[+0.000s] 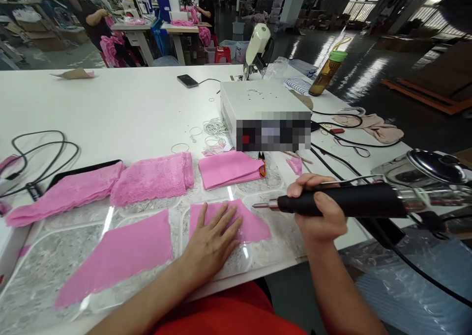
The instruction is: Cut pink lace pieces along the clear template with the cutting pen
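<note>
My left hand (217,239) lies flat with fingers spread on a pink fabric piece (254,227), pressing it against the patterned clear mat (143,288). Wrapped round the black handle of a pen-like tool (342,200) is my right hand (320,209); the tool's thin metal tip points left, just above the fabric's upper right edge. A larger pink fabric piece (121,256) rests to the left. Behind my left hand are a folded pink cloth (228,170), scissors (262,165) partly under it, and stacked pink lace pieces (153,178).
A white control box (265,97) stands at the back, with black cables running right. Loose cords (40,151) lie at left. A phone (188,81), a bottle (327,73) and a metal pot (431,170) are on the table. Two people work at sewing machines (175,3) beyond.
</note>
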Demonstrator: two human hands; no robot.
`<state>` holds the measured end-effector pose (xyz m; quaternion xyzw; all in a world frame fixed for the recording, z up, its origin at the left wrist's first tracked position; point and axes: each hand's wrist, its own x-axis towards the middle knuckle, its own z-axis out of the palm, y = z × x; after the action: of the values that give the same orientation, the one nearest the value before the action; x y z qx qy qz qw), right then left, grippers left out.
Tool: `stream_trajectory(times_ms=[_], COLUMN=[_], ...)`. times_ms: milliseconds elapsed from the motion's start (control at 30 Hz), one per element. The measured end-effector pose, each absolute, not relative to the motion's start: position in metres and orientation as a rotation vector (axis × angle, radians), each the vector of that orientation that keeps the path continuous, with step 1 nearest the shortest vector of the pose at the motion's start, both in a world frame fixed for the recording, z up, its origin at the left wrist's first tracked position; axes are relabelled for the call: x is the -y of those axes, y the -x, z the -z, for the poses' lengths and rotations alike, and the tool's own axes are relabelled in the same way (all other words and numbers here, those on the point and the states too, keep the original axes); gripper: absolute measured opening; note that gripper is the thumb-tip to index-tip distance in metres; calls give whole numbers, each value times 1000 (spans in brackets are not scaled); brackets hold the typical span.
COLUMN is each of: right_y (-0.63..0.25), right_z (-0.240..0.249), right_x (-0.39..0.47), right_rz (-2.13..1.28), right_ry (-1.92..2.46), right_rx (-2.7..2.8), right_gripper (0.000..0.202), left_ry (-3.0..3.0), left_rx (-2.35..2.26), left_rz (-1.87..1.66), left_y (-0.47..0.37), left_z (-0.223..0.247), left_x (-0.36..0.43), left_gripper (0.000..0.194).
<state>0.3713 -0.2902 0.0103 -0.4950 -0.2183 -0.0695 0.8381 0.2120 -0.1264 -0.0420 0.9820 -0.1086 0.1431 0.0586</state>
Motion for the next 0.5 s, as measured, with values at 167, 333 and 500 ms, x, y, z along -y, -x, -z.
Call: stream_trajectory(times_ms=[167, 333, 500], right_y=[-364, -357, -356], right_z=[-14, -11, -8], right_x=[329, 339, 334], right_rz=[138, 104, 99], right_ry=[1088, 1078, 1065], right_rx=[438, 456, 450], right_gripper=[14, 14, 14], left_ry=[-2906, -2875, -2933], left_rx=[484, 568, 608], left_rz=[-397, -356, -337], left_y=[-209, -207, -206], left_z=[33, 32, 32], left_x=[132, 136, 136], left_gripper=[35, 37, 42])
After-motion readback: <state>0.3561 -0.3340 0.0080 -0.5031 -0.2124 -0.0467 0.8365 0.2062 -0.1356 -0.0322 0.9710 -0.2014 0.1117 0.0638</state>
